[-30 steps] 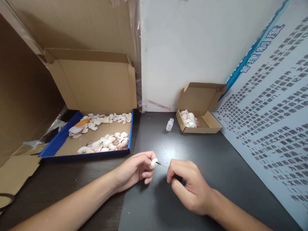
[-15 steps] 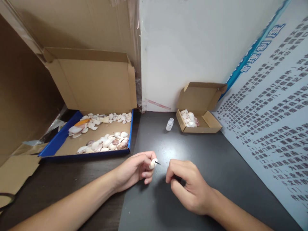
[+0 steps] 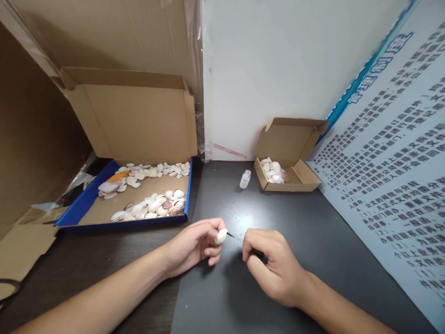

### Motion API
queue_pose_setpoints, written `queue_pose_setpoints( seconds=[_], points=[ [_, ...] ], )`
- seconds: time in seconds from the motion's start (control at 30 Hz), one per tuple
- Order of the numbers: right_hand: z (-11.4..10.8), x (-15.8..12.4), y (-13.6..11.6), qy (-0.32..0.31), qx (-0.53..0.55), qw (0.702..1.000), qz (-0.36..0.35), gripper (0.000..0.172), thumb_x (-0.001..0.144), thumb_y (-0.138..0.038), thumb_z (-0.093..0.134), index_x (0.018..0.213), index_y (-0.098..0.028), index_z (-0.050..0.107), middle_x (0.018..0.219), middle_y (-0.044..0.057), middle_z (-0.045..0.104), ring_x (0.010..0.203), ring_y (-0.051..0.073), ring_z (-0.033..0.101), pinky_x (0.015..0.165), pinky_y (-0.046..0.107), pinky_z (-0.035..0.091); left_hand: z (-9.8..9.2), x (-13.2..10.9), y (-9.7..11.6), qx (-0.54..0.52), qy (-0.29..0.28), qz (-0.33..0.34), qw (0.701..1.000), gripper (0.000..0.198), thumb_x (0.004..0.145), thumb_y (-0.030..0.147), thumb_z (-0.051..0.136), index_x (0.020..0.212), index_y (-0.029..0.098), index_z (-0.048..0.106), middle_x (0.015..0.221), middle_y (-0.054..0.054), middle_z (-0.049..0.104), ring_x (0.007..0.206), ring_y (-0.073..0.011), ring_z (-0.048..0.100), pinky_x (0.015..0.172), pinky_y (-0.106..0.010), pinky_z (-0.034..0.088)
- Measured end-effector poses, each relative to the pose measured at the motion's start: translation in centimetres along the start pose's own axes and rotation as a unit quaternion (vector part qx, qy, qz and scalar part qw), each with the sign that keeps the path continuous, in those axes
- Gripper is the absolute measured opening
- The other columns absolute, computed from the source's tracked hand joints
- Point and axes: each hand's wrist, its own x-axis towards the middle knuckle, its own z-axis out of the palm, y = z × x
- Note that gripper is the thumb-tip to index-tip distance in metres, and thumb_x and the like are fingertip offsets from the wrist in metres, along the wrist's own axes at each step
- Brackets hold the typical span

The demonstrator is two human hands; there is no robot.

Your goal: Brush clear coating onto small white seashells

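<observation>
Between the thumb and fingers of my left hand is a small ribbed white seashell, its ridged side partly toward me. My right hand is closed around the dark handle of a thin applicator brush. Its fine stem points left, and the black tip is at the shell's right edge; I cannot tell whether it touches. Behind both hands, a small clear glass bottle with a pale label stands uncapped on the dark grey mat.
At the left, an open blue-edged cardboard box holds many shells in two groups. A smaller open cardboard box with white shells stands at the back right. A white panel rises behind, and a printed poster borders the right side.
My right hand has moved slightly right with the brush, showing more of its thin stem. The shell has turned a little in my left hand, so more of its ribs show.
</observation>
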Motion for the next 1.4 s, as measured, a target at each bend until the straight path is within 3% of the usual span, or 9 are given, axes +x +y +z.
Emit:
queue_pose_setpoints(
  seconds=[0.33,0.7,0.93,1.13,1.3,1.4],
  points=[
    [0.29,-0.14,0.0,-0.048,0.027,0.998,-0.027,0.017,0.069,-0.006,0.041,0.065,-0.02,0.048,0.058,-0.004,0.047,0.051,0.011,0.039,0.052,0.025,0.03,0.11,-0.01,-0.11,0.019,0.009,0.002,1.0,0.005,0.072,0.013,0.05,0.069,0.017,0.048,0.056,0.005,0.034,0.049,-0.0085,0.028,0.049,-0.021,0.034],
    [0.21,-0.12,-0.12,-0.046,0.035,0.997,-0.059,0.017,0.069,-0.005,0.041,0.067,-0.021,0.048,0.059,-0.003,0.048,0.052,0.012,0.041,0.052,0.025,0.031,0.03,-0.06,-0.17,0.018,0.006,-0.001,1.0,0.004,0.072,0.015,0.051,0.07,0.018,0.048,0.057,0.005,0.033,0.049,-0.0085,0.028,0.05,-0.021,0.034],
    [0.16,-0.17,-0.03,-0.032,0.011,0.999,0.01,0.016,0.068,-0.007,0.042,0.061,-0.021,0.042,0.054,-0.004,0.043,0.048,0.011,0.039,0.05,0.024,0.029,0.0,-0.06,-0.13,0.014,0.004,0.0,1.0,0.005,0.073,0.013,0.05,0.071,0.018,0.048,0.056,0.006,0.034,0.048,-0.0083,0.028,0.051,-0.021,0.035],
    [0.11,-0.23,-0.01,-0.021,0.02,0.999,-0.03,0.016,0.069,-0.007,0.041,0.065,-0.021,0.047,0.058,-0.003,0.047,0.051,0.012,0.041,0.052,0.025,0.031,0.07,-0.05,-0.1,0.013,0.01,-0.003,1.0,0.006,0.074,0.013,0.05,0.071,0.018,0.048,0.055,0.006,0.034,0.049,-0.0084,0.028,0.05,-0.021,0.034],
    [0.12,0.01,-0.01,-0.041,0.009,0.999,0.017,0.015,0.068,-0.008,0.041,0.062,-0.021,0.041,0.054,-0.004,0.043,0.048,0.011,0.039,0.05,0.024,0.029,0.08,-0.05,-0.05,0.02,0.006,-0.002,1.0,0.005,0.075,0.014,0.05,0.072,0.018,0.048,0.056,0.005,0.034,0.049,-0.0084,0.028,0.05,-0.021,0.035],
    [0.03,0.07,-0.12,-0.03,0.011,0.999,0.005,0.016,0.067,-0.008,0.041,0.06,-0.021,0.038,0.052,-0.004,0.041,0.047,0.011,0.037,0.049,0.024,0.028,0.05,-0.06,-0.04,0.021,0.001,0.0,1.0,0.006,0.075,0.014,0.05,0.071,0.018,0.048,0.056,0.005,0.033,0.049,-0.0084,0.028,0.05,-0.021,0.035]
  ],
)
